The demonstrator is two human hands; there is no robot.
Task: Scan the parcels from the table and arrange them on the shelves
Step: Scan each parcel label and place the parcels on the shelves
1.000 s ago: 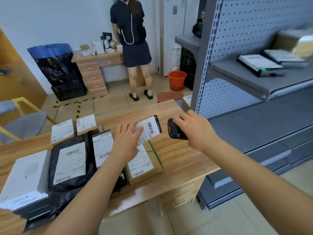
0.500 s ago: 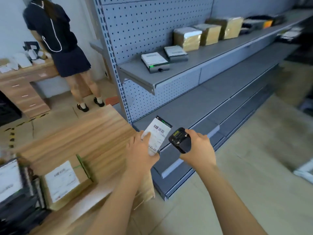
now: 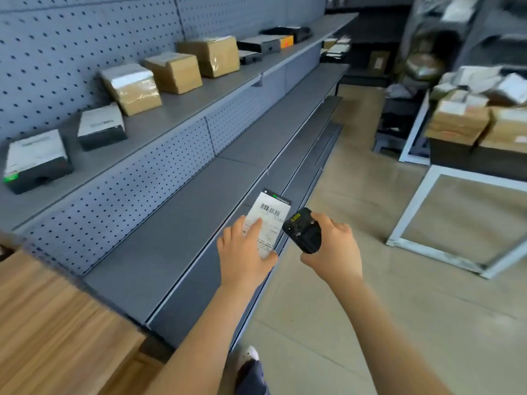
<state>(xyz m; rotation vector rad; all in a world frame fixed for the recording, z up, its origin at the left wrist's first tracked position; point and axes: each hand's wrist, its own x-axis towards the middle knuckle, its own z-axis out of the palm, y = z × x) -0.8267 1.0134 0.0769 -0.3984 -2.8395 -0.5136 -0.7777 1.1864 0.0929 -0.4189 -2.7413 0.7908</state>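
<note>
Head view: the left hand [image 3: 245, 252] grips a small flat parcel [image 3: 271, 215], its fingers [image 3: 255, 228] curled over the white label and the thumb clamped at the lower right corner. The parcel's long axis runs away from the palm, up and to the right, with the barcode at the far end. The right hand [image 3: 333, 246] has its fingers wrapped round a black scanner [image 3: 303, 230], which sits just beside the parcel's right edge, near the barcode. The parcel is in the air over the front edge of the bare lower shelf [image 3: 185, 212], well apart from the desk [image 3: 51, 323] at lower left. The upper shelf [image 3: 176, 115], carrying a row of boxes, lies up and to the left. The left hand is nearer both shelves, so placing probably falls to it, while the scanner hand stands on the aisle side
</note>
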